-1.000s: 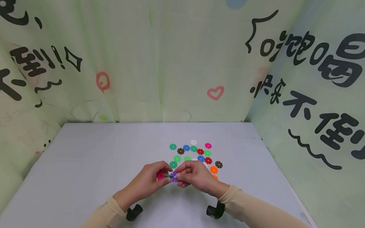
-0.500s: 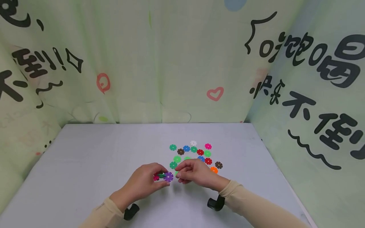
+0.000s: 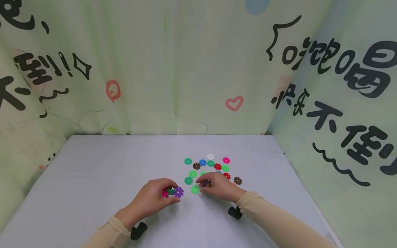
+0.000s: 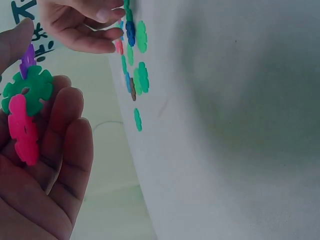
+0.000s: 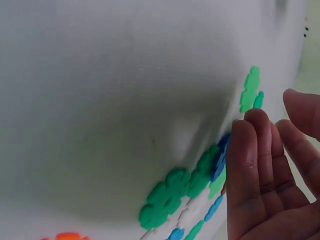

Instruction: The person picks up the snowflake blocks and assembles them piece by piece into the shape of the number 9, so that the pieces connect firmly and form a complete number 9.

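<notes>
My left hand (image 3: 149,197) holds a small chain of flower-shaped interlocking plastic discs. In the left wrist view, the chain joins a pink disc (image 4: 24,132), a green disc (image 4: 36,86) and a purple disc (image 4: 27,60). The thumb lies by the purple end, with the fingers behind the chain. Low over the loose discs is my right hand (image 3: 221,187), its thumb apart from its fingers. Its fingertips are close to a dark blue disc (image 5: 219,162), partly hidden behind them; whether they touch it I cannot tell. A light green disc (image 3: 195,189) lies to the left of that hand.
Several loose discs in mixed colours lie on the white table (image 3: 108,165), among them a brown disc (image 3: 237,181) at the right and a white disc (image 3: 210,156) at the back. A printed curtain (image 3: 173,69) stands behind the table and at both sides.
The right hand has let go of the purple disc and moved right, to the loose discs. The left hand has drawn slightly left with the chain, uncovering the light green disc.
</notes>
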Tool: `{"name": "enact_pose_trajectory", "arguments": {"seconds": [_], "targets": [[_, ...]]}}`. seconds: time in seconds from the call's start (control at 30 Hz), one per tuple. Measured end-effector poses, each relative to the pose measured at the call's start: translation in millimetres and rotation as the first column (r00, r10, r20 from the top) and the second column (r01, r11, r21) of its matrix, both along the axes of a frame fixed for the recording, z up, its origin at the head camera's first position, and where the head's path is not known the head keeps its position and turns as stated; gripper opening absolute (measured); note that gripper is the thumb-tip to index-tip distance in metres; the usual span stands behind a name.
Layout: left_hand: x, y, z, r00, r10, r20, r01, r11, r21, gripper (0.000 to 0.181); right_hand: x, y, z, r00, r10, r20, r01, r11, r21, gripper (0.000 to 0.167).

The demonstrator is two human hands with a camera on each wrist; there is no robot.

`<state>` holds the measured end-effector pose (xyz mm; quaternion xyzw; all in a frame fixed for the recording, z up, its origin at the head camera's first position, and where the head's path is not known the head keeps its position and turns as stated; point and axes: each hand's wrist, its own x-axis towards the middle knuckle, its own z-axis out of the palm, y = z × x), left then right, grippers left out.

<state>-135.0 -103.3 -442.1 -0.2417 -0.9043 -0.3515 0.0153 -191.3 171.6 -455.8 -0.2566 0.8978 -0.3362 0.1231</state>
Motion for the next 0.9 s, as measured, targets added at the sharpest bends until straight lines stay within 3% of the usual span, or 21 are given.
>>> {"name": "enact_pose_trajectory", "arguments": {"seconds": [0.2,0.37,0.7,0.9], "targets": [[-0.3,-1.2,-1.3,1.000,0.001,0.001,-0.001,1.000,-0.007,0.033,0.6,-12,-6.6,0.986,0.072,-0.148,-0.046,0.984,0.172,0.026],[0.0,-1.5,-0.6,1.000,0.006,0.017,-0.006,1.000,-0.010,0.033,3.1,-16,-7.4,0.982,0.066,-0.179,-0.022,0.972,0.234,0.021],[-1.0,-2.1,-0.3,0.999,0.012,0.038,-0.012,1.000,0.001,0.033,1.0,-18,-11.3,0.996,-0.005,-0.089,0.019,0.989,0.149,0.022],[-1.1,-2.0,-0.2,0.999,0.018,0.032,-0.019,1.000,0.009,0.033,13.1,-19,0.4,0.997,-0.051,-0.051,0.051,0.999,0.004,0.015]]}}
